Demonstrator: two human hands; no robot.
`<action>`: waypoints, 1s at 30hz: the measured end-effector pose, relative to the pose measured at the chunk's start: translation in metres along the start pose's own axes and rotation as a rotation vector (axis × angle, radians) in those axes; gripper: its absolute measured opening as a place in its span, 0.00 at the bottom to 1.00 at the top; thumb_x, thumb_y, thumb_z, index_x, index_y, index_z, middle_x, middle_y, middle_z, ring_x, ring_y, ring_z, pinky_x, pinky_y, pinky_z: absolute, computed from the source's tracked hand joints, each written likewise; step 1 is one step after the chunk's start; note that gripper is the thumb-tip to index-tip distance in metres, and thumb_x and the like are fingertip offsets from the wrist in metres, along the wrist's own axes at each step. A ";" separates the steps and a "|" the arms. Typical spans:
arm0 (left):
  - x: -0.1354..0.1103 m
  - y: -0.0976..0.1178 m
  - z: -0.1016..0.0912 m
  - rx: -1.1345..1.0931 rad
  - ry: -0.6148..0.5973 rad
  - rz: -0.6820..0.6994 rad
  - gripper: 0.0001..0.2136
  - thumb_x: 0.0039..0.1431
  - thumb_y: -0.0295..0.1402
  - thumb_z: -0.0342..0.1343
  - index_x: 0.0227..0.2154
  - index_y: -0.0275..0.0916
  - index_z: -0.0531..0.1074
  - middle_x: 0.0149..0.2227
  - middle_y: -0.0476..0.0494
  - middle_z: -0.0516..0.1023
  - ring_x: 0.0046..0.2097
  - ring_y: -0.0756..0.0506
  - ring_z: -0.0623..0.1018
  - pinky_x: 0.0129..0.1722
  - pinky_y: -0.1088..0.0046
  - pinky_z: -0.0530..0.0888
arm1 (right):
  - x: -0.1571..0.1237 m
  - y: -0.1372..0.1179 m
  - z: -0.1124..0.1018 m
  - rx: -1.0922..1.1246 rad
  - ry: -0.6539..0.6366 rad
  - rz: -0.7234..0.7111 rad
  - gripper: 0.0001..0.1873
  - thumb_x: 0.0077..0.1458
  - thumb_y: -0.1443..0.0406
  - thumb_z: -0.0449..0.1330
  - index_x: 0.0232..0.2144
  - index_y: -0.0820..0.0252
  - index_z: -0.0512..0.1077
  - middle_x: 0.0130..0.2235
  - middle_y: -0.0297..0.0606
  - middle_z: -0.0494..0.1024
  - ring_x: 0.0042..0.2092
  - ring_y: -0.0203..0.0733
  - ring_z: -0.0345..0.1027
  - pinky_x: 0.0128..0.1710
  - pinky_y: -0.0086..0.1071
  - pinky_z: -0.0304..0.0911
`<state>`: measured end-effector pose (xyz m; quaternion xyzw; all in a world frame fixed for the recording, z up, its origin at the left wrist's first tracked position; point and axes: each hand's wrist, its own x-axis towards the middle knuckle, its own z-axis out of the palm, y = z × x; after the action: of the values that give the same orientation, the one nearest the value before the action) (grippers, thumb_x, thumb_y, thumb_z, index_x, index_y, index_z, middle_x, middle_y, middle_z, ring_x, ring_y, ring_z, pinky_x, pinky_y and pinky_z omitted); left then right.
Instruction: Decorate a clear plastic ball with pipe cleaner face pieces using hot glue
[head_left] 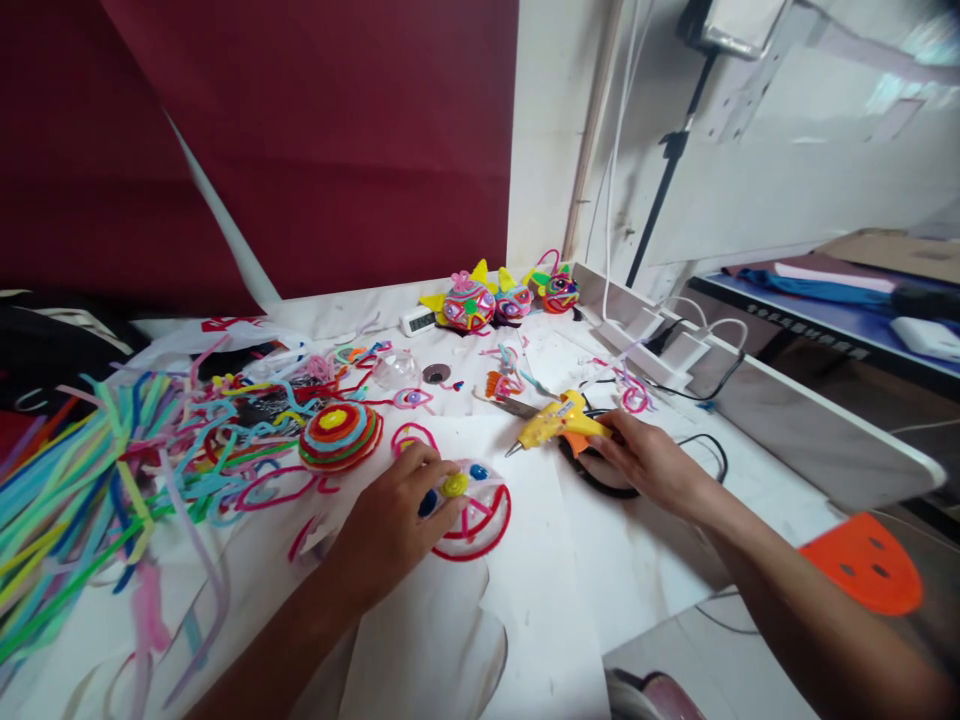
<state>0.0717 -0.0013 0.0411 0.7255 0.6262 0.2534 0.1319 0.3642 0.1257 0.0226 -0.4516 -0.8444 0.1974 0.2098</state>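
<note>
The face point(474, 512), a clear piece with a red mouth outline, lies on white paper point(536, 610) on the table point(660, 565), in front of me and a little left of the right hand. I have the left hand point(409, 515) pinching the yellow coil point(454, 485) at its middle, thumb and forefinger on either side, with one blue eye point(478, 472) to the coil's right and a darker one point(427, 503) beside my fingers. My right hand point(649, 460) grips the yellow glue gun point(559, 422) by its handle, nozzle pointing left, apart from the face. Just behind the left hand I see a pink loop point(414, 430); left of that sits a striped dome point(341, 437), near a heap of coloured pipe cleaners point(127, 470). Farther back, three decorated balls point(514, 300) stand in a row beside a white timer point(418, 320). Plugs point(686, 352) line the table's right edge, and beyond the left side hangs a dark red backdrop point(322, 150)
</note>
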 end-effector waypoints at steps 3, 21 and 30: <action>0.000 -0.002 0.001 -0.009 0.005 0.007 0.13 0.59 0.35 0.55 0.44 0.38 0.75 0.42 0.42 0.72 0.43 0.43 0.75 0.44 0.66 0.72 | -0.003 -0.008 -0.010 0.143 -0.005 0.012 0.14 0.63 0.54 0.50 0.37 0.59 0.65 0.30 0.37 0.73 0.27 0.38 0.62 0.27 0.31 0.58; 0.005 -0.008 -0.003 0.023 0.258 0.172 0.10 0.62 0.30 0.50 0.37 0.35 0.77 0.36 0.42 0.79 0.34 0.48 0.77 0.35 0.75 0.75 | 0.001 -0.045 -0.010 0.848 -0.200 0.075 0.18 0.48 0.58 0.68 0.35 0.60 0.66 0.28 0.29 0.67 0.25 0.30 0.58 0.22 0.25 0.53; 0.005 -0.010 -0.005 0.033 0.365 0.141 0.10 0.63 0.31 0.51 0.37 0.34 0.78 0.36 0.42 0.79 0.36 0.48 0.78 0.37 0.74 0.74 | 0.000 -0.043 0.002 0.716 -0.266 -0.127 0.11 0.56 0.63 0.62 0.40 0.57 0.65 0.35 0.34 0.71 0.33 0.35 0.64 0.30 0.27 0.63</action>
<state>0.0605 0.0046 0.0411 0.7116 0.5914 0.3790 -0.0135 0.3338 0.1036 0.0429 -0.2668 -0.7682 0.5234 0.2546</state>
